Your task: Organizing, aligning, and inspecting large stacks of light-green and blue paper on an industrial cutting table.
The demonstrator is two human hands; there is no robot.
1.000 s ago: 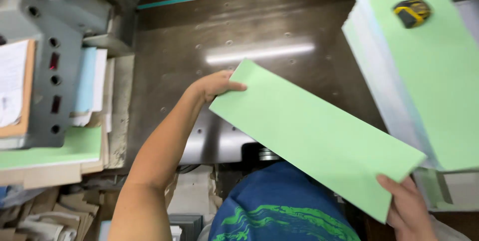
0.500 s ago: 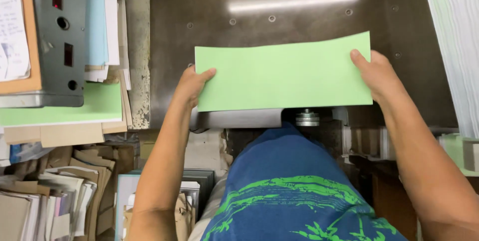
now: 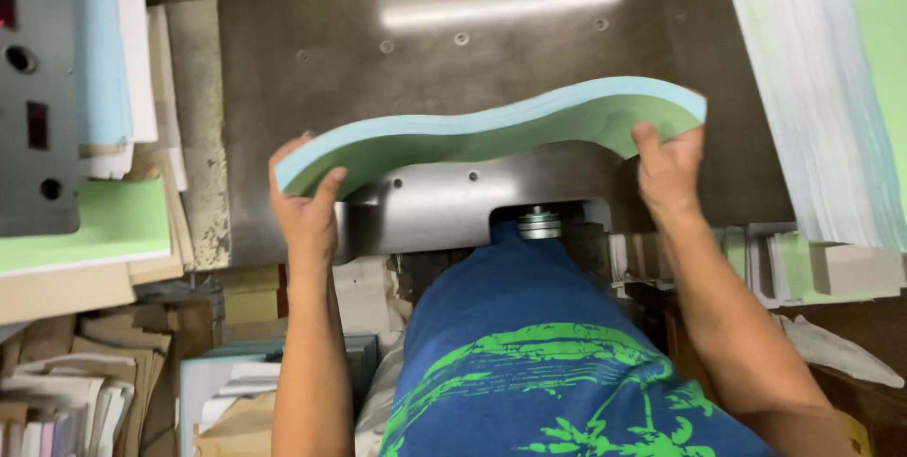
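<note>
I hold a thick stack of green and pale blue paper sheets [image 3: 491, 131] above the dark metal machine table [image 3: 312, 60]. The stack is tipped on edge and bends in a wave between my hands. My left hand [image 3: 307, 206] grips its left end, thumb on the near face. My right hand [image 3: 669, 169] grips its right end. Both forearms reach up from the bottom of the view, on either side of my blue shirt with a green print.
A tall pile of green and pale sheets [image 3: 822, 88] stands at the right. A grey control panel [image 3: 33, 88] and stacked paper [image 3: 113, 69] sit at the left. Cardboard and paper scraps [image 3: 85, 362] lie below. A round metal knob [image 3: 539, 223] sits under the table edge.
The paper stack lay flat between my hands half a second ago. Now it is tipped up on edge and bowed into a wave. One second ago it was held slanted.
</note>
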